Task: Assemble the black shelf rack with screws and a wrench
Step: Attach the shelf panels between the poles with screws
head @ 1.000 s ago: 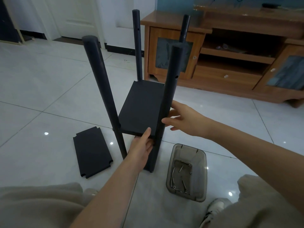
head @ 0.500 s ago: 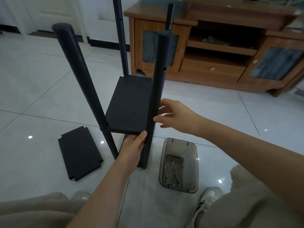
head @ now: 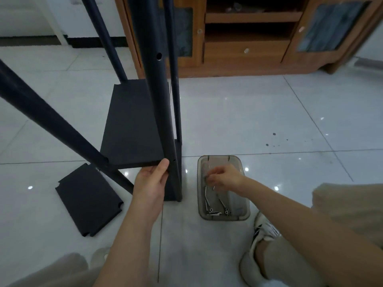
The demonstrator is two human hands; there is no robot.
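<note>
The black shelf rack stands on the tiled floor, several black poles rising around one black shelf board [head: 132, 125]. My left hand [head: 152, 180] grips the near right corner of that board, thumb on its front edge beside the near pole [head: 158, 100]. My right hand [head: 223, 178] is down inside the smoky clear plastic tray [head: 244, 214], fingers pinched among the metal screws [head: 215, 206]; whether it holds one is blurred. A spare black shelf board [head: 89, 199] lies flat on the floor at the left.
A wooden TV cabinet [head: 244, 50] runs along the back, close behind the rack. My knees and a white shoe [head: 264, 230] frame the bottom of the view. Small dark specks dot the tiles at the right.
My right hand left the near pole and dropped into the screw tray. The camera tilted down and closer. My left hand stayed on the shelf board's corner.
</note>
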